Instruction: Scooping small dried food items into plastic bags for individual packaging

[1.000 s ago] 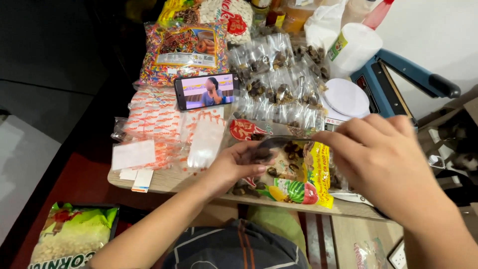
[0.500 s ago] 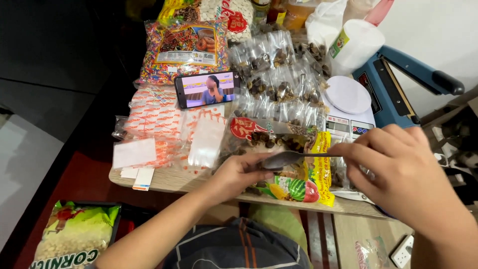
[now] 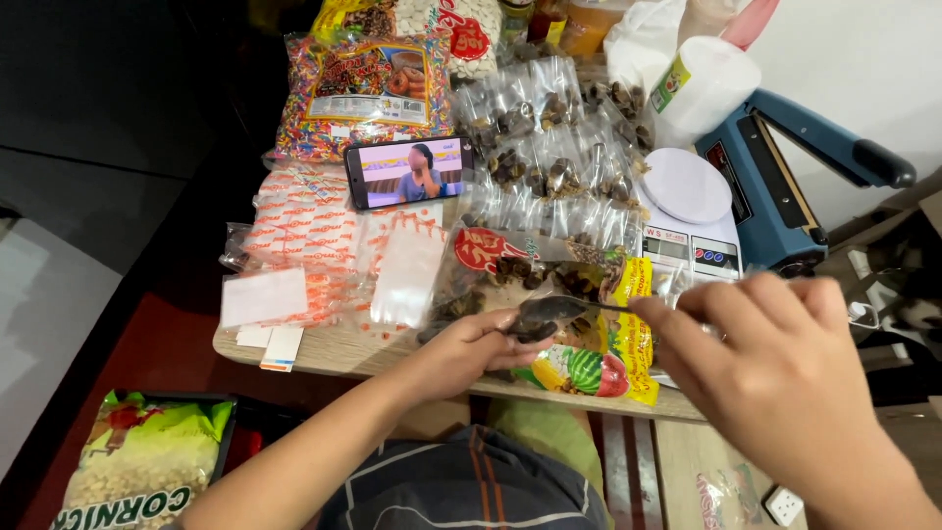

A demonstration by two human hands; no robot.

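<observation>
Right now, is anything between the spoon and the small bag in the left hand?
Nothing visible. The spoon, held by the right hand, has its bowl right at the small bag that the left hand holds.

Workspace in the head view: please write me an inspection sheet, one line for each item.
Surface: wooden table, almost fully covered.
Job's things: metal spoon carrying dark pieces; large open snack bag lying under it.
Clutter: small filled clear bags, sprinkles bag, empty printed pouches, phone with lit screen, white scale, blue heat sealer, white tub.
Grippers: left hand at the spoon bowl; right hand, fingers pinching the spoon handle.
Cables: nothing seen.
Surroundings: corn snack bag on the floor at left, white wall at right.
</observation>
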